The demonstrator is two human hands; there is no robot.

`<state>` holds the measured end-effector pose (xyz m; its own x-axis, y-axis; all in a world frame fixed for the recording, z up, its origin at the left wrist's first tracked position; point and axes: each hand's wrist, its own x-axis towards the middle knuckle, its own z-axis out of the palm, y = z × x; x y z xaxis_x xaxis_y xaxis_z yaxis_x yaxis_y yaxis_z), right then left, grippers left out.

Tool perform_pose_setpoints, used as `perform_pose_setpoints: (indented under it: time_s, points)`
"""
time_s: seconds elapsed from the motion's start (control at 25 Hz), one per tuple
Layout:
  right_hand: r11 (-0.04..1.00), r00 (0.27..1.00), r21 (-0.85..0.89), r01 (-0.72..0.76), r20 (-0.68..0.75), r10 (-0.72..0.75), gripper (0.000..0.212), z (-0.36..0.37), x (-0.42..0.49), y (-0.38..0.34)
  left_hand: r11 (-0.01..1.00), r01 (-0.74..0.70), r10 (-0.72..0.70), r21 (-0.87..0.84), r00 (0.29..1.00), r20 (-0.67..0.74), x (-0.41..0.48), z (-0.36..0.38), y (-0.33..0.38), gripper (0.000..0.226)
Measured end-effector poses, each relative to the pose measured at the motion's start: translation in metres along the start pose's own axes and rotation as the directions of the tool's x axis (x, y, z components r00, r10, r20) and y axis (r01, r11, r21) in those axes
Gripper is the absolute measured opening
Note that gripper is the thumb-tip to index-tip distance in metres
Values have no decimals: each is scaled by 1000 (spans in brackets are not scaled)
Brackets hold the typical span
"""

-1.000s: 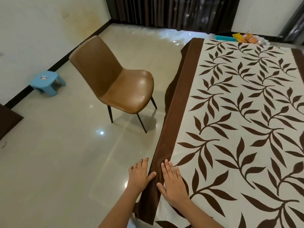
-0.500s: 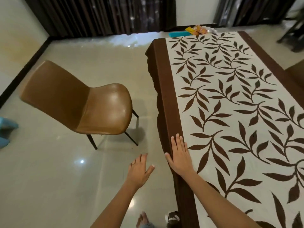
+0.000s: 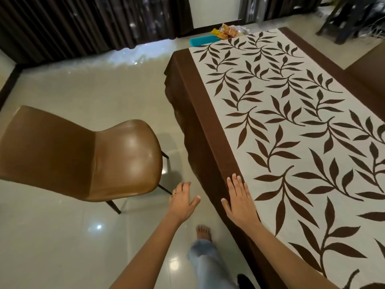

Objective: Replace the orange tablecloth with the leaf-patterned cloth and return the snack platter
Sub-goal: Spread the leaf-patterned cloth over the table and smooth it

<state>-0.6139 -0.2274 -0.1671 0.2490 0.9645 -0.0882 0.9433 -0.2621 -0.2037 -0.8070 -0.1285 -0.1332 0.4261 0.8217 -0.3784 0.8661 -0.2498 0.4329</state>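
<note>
The leaf-patterned cloth [image 3: 291, 132], cream with brown leaves and a dark brown border, lies spread flat over the table. My right hand [image 3: 239, 199] rests palm down on its brown border at the table's left edge, fingers together and flat. My left hand [image 3: 183, 200] hovers open over the floor just left of the hanging cloth edge, holding nothing. The snack platter [image 3: 205, 40], a teal tray with orange and yellow packets, sits on the floor beyond the table's far end. No orange tablecloth is in view.
A brown leather chair [image 3: 87, 157] stands on the glossy tile floor left of the table. Dark curtains [image 3: 93, 21] line the far wall. Another brown seat [image 3: 368, 69] is at the table's right side. My bare foot [image 3: 203, 233] is below the hands.
I have walked along the table's left side. My left hand came off the cloth's border and now hangs over the floor. My right hand slid forward along the border.
</note>
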Motion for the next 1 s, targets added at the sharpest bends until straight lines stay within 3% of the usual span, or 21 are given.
perform_pose_setpoints:
  time_s: [0.12,0.32,0.44,0.6,0.84,0.92,1.0]
  points:
    - [999,999,49,-16,-40,18,71,-10,62,-2,999,-37,37,0,999,14,48,-25,5,66]
    - [1000,997,28,-1,72,-1,78,-19,178,-1,997,-76,75,9,997,33,148,-76,16,70]
    - [999,998,-38,-14,66,16,75,-13,215,-6,997,-72,72,17,997,12,203,-111,23,70]
    - [998,986,24,-53,159,49,67,-13,228,-23,999,-32,32,17,999,-3,249,-136,16,67]
    - [992,993,102,-72,100,62,64,-3,230,-36,998,-56,55,36,998,20,320,-153,21,70]
    - [995,999,97,-38,35,35,63,-7,237,-29,992,-119,117,47,992,50,349,-158,28,70]
    - [992,994,75,-100,-40,103,63,-20,254,-10,967,-234,224,104,970,96,380,-168,40,69]
